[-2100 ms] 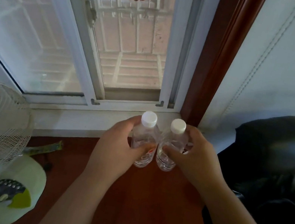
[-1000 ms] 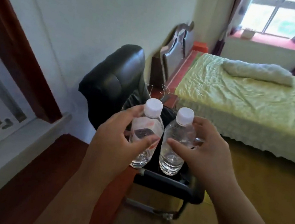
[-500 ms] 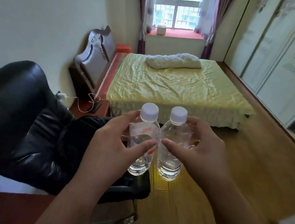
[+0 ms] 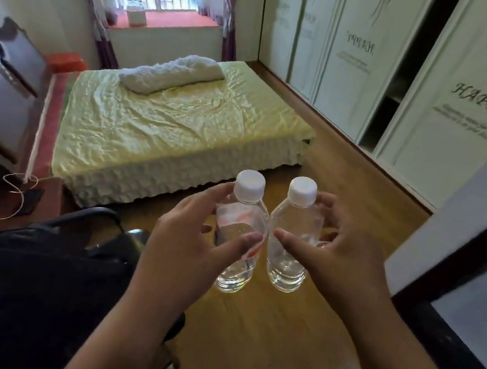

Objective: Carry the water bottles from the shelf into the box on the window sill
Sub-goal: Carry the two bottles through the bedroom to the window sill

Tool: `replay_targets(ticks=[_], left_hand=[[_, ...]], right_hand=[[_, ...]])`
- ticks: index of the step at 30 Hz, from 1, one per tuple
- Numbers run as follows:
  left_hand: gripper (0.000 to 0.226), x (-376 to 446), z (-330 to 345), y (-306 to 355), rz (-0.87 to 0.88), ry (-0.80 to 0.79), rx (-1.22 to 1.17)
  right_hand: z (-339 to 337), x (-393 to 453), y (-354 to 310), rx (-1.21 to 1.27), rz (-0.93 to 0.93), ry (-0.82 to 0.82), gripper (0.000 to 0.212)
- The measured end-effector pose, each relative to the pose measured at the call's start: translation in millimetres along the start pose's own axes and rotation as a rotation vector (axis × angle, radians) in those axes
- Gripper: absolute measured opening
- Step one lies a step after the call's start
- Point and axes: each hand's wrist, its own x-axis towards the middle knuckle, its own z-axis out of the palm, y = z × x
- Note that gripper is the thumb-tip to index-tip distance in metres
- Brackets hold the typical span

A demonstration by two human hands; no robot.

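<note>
Each hand holds 1 bottle. The left hand (image 4: 184, 245) wraps thumb and fingers round the left bottle (image 4: 240, 232), which carries a red-and-white label; the right hand (image 4: 339, 260) grips the right bottle (image 4: 291, 238), which shows no label, in the same way. Both bottles are upright, white caps up, clear and apparently full, shoulders touching or nearly so, held over bare wooden floor (image 4: 265, 350). At 8 o'clock from the bottles lies a dark chair (image 4: 21, 291). At 11 o'clock stands a bed (image 4: 164, 125) with a pale green cover and a rolled blanket (image 4: 170, 74). Beyond it, at 11 to 12 o'clock, a window sill (image 4: 173, 20) with a red top bears a small pale box (image 4: 137, 16) well apart from the hands. At 1 to 2 o'clock run wardrobe doors (image 4: 463, 109) printed "HAPPY". Progress, as judged: 2 bottles are in transit; the room remains to be crossed and both set into the box. No shelf is visible, so whether further bottles wait cannot be told.
</note>
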Motion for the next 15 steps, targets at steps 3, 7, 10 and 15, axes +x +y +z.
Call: replay_targets(ticks=[3, 7, 10, 15], left_hand=[[0.072, 27, 16, -8, 0.043, -0.065, -0.007], [0.071, 66, 29, -18, 0.088, -0.16, -0.051], [0.069, 100, 32, -24, 0.116, -0.209, -0.086], [0.068, 144, 44, -29, 0.183, -0.267, -0.143]], right_hand=[[1, 11, 10, -0.048, 0.066, 0.042, 0.069], [1, 27, 12, -0.061, 0.131, 0.116, 0.07], [1, 43, 5, -0.067, 0.188, 0.179, 0.07], [9, 66, -1, -0.09, 0.237, 0.285, 0.065]])
